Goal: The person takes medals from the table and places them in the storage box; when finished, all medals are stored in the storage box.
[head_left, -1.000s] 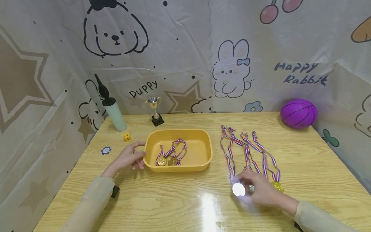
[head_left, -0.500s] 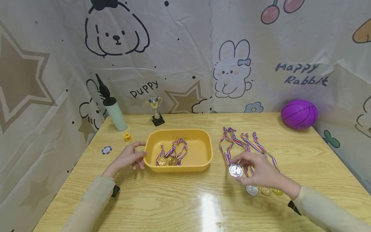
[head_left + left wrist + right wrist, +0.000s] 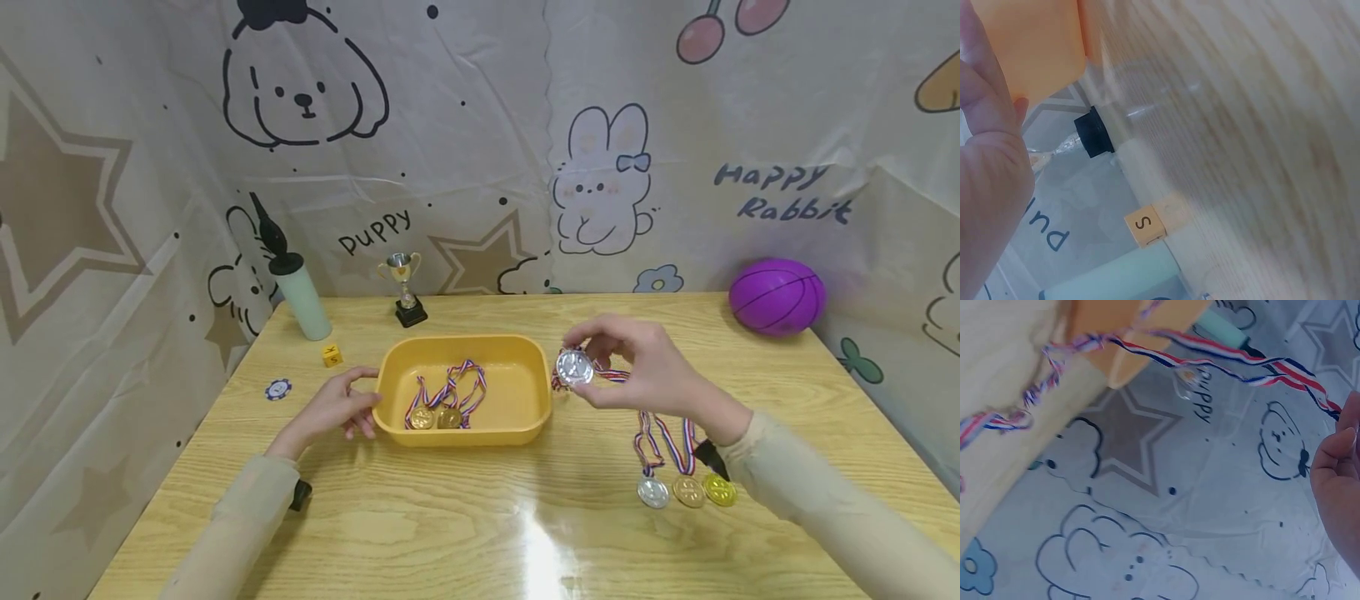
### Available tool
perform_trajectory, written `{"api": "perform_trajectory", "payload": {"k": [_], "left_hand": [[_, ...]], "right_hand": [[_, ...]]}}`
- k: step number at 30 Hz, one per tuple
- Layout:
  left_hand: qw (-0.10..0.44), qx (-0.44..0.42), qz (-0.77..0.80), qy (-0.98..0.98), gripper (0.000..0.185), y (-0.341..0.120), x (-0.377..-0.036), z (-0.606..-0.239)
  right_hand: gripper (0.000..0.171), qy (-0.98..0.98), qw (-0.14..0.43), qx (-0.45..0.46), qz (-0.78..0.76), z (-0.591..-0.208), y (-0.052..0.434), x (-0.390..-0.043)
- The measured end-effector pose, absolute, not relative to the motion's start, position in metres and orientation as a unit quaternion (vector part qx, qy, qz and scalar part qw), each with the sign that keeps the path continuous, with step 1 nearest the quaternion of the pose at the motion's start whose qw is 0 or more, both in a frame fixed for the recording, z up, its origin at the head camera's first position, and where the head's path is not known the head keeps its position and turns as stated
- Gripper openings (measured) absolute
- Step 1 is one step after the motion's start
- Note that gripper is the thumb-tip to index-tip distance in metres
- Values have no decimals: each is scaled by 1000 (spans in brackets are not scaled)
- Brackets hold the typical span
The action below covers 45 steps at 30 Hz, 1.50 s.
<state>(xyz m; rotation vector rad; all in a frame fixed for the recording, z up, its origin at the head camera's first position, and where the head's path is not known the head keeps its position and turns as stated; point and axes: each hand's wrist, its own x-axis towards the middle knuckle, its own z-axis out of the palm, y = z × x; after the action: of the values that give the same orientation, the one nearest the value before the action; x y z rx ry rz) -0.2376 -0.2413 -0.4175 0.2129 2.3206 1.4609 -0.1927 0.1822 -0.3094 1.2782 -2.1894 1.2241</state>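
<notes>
The right hand [image 3: 645, 367] pinches a silver medal [image 3: 575, 367] in a narrow grip of fingertips and holds it in the air just beside the right rim of the yellow tray [image 3: 390, 367]; a second ago that medal lay low on the desk [image 3: 465, 517] at the near end of the row, half a second ago it was lifted a little way, and now it has travelled up and leftward, its striped ribbon [image 3: 1222, 353] trailing back behind it, stretched out in the right wrist view; I judge this to be the carry stage, with the medal nearly over the tray and not yet let go; the left hand [image 3: 337, 408] has not shifted across the three moments, its relaxed fingers resting against the tray's left end, steadying it rather than gripping it; two gold medals [image 3: 435, 417] lie inside the tray with their ribbons heaped; three more medals [image 3: 686, 492], one silver and two gold-toned, lie in a row on the desk near the right sleeve; further back stand a small trophy [image 3: 405, 287], a pale bottle [image 3: 300, 300], a yellow dice [image 3: 332, 357], a poker chip [image 3: 277, 389] and a purple ball [image 3: 776, 296].
</notes>
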Motion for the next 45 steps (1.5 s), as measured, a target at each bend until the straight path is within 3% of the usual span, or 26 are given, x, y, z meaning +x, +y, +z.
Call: {"api": "perform_trajectory", "payload": {"k": [32, 45], "left_hand": [[191, 82, 528, 823, 58, -241, -236, -418], [190, 79, 526, 825, 57, -240, -236, -417]], "right_hand": [[49, -701, 194, 483, 488, -219, 122, -221], [44, -653, 255, 493, 516, -202, 111, -231]]}}
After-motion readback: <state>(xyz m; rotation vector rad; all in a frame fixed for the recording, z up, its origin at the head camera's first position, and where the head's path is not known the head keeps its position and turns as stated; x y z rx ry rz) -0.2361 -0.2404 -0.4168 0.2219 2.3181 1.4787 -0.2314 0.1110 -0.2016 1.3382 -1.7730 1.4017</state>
